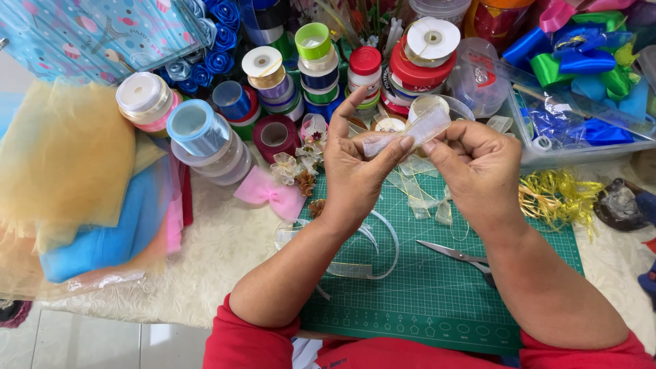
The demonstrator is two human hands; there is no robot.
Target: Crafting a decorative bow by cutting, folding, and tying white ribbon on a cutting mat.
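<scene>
Your left hand and right hand both pinch a folded strip of sheer ribbon, held in the air above the far edge of the green mat. The ribbon looks slippery, so I judge a loose pinch could let the fold spring open. More ribbon trails down onto the mat beside the scissors; a tug there might snag it.

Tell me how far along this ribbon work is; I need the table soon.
Done: a pink bow lies finished beside the green cutting mat. In hand: left hand and right hand fold a sheer ribbon strip. Left: loose cut ribbon pieces and scissors remain on the mat.
</scene>
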